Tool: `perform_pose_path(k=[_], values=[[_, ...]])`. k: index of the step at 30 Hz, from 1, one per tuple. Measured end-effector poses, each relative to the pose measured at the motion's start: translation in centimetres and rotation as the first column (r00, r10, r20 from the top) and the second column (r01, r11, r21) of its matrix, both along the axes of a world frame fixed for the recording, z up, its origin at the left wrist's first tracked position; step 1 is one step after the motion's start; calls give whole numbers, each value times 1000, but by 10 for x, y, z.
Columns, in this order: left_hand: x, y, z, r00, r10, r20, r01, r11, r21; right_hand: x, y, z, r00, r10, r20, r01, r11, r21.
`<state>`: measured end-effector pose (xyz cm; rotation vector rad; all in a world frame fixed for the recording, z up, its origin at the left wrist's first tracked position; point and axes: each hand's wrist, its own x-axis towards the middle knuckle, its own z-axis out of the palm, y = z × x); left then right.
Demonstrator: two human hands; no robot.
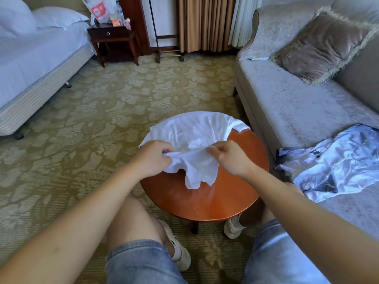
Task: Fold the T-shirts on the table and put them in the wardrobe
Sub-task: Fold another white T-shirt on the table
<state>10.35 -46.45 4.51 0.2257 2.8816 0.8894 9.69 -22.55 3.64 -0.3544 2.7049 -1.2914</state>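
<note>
Round wooden surface [205, 197] on patterned carpet [102, 111], sofa [287, 95] at 3 o'clock. White T-shirt [190, 130] covers its 12 o'clock half; left hand [153, 158] and right hand [231, 156] each pinch the raised near edge.

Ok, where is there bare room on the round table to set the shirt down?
The round table's near half is bare wood, between the white T-shirt's hanging edge and the near rim. The far half is crowded: the T-shirt covers it, with the left hand and right hand pinching its edge.
</note>
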Motion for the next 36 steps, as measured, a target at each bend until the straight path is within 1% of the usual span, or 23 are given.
perform_pose_path(k=[2, 4, 6, 8, 10, 12, 15, 17, 19, 21, 24, 27, 29, 30, 31, 32, 33, 34, 35, 36], values=[[-7, -1, 8, 996, 53, -72, -47, 996, 82, -7, 1, 12, 994, -96, -47, 93, 994, -62], [-15, 1, 17, 986, 120, -119, -98, 980, 175, -13, 2, 24, 977, -167, -135, 157, 984, -84], [-23, 6, 25, 968, 225, -111, -181, 932, 313, -21, 4, 32, 948, -217, -233, 211, 976, -49], [-27, 11, 37, 948, 309, -78, -243, 860, 449, -27, 7, 35, 921, -222, -321, 236, 972, 4], [-30, 15, 48, 936, 350, -36, -269, 780, 565, -30, 9, 37, 897, -191, -399, 242, 967, 83], [-33, 16, 58, 935, 355, -5, -274, 730, 626, -34, 11, 33, 885, -161, -438, 253, 954, 159], [-35, 12, 71, 930, 369, 1, -270, 680, 682, -44, 12, 23, 907, -180, -380, 275, 937, 214], [-38, 3, 75, 907, 420, -27, -290, 671, 682, -51, 16, 13, 926, -195, -323, 273, 937, 219], [-40, -8, 76, 872, 485, -57, -328, 668, 667, -53, 22, 3, 948, -168, -270, 223, 957, 185], [-42, -21, 72, 828, 558, -59, -386, 643, 662, -53, 32, -4, 975, -142, -172, 166, 977, 133], [-48, -37, 62, 773, 634, -22, -466, 591, 658, -52, 44, -13, 992, -118, -51, 122, 989, 87], [-54, -47, 58, 725, 687, 40, -527, 516, 676, -51, 46, -28, 994, -108, -2, 107, 988, 112], [-57, -51, 59, 714, 698, 62, -542, 494, 680, -50, 42, -38, 991, -133, 27, 129, 986, 103], [-59, -52, 58, 714, 698, 59, -541, 496, 680, -50, 39, -42, 987, -156, 35, 153, 985, 80], [-59, -52, 57, 723, 690, 46, -537, 519, 665, -51, 35, -44, 982, -184, 44, 182, 982, 45], [-59, -50, 56, 743, 669, 16, -534, 578, 617, -53, 31, -45, 976, -211, 54, 212, 977, 0], [-59, -48, 53, 782, 623, -9, -521, 662, 539, -55, 27, -44, 970, -233, 68, 237, 970, -52], [-58, -44, 49, 839, 544, -13, -480, 751, 453, -56, 23, -42, 967, -241, 80, 248, 963, -102], [-56, -38, 45, 900, 435, 21, -409, 829, 381, -57, 18, -37, 969, -230, 87, 240, 961, -140], [-53, -29, 42, 948, 308, 85, -318, 888, 333, -57, 13, -31, 976, -200, 86, 212, 964, -162]])
